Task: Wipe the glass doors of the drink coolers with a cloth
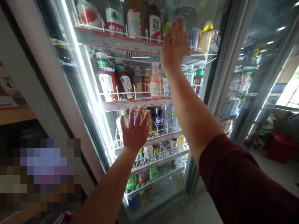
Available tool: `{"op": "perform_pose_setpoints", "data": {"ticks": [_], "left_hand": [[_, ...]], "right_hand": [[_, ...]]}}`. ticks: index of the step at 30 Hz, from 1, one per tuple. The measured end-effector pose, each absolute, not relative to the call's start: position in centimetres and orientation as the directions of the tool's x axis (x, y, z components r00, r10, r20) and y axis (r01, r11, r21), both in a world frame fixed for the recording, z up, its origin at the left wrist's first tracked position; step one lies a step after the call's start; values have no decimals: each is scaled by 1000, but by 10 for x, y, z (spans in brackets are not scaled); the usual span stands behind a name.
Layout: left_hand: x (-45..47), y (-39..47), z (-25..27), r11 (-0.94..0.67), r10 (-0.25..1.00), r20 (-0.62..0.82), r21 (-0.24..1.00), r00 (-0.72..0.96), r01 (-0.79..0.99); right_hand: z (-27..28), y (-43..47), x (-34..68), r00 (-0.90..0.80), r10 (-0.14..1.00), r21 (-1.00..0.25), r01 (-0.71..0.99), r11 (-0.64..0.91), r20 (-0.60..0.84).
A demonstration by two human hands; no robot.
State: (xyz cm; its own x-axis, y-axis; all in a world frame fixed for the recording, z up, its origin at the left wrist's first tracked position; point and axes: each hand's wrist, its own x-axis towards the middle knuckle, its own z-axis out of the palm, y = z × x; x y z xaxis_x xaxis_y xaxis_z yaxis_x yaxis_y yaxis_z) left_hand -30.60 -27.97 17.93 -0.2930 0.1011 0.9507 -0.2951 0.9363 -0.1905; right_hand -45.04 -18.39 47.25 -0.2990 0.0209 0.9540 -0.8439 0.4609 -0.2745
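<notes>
My right hand [175, 46] is raised in front of the top shelf of a lit drinks fridge, blurred, with its fingers stretched upward. It covers part of a bottle with green on it, and nothing shows in its grasp. Nearest to it are a dark bottle with a white label [155, 25] and a yellow-capped bottle [206, 36]. Lower and to the left, my left hand [135, 132] has its fingers spread and holds nothing. Beside it, on the middle shelf, stands a dark bottle with a blue label [159, 117]. I cannot tell whether either hand touches glass.
Wire-fronted shelves [137, 104] carry several bottles and cans. A bright light strip [84, 74] runs down the fridge's left side, and a metal door frame [230, 59] stands at the right. Further right are another glass-fronted fridge [245, 71] and a red object [281, 147] near the floor.
</notes>
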Motion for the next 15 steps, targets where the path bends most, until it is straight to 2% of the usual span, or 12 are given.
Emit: {"op": "perform_pose_setpoints", "data": {"ticks": [3,5,7,10,12,15], "left_hand": [[-308,-283,176,956,46,956,-127,-289,-266],[-309,-285,175,967,27,955,-100,-296,-235],[-310,-286,175,973,11,952,-80,-307,-214],[-308,-283,179,970,-3,953,-71,-301,-234],[-307,-280,181,965,-3,951,-78,-310,-249],[-306,-279,182,963,-8,944,-82,-330,-258]], "right_hand": [[428,-234,-388,10,-157,71,-920,386,988],[402,-260,-358,203,-363,309,-914,263,909],[392,-268,-351,272,-440,391,-897,207,856],[405,-241,-384,222,-431,353,-901,253,875],[419,-208,-425,139,-319,245,-915,320,937],[421,-151,-495,-48,-121,5,-914,405,991]]}}
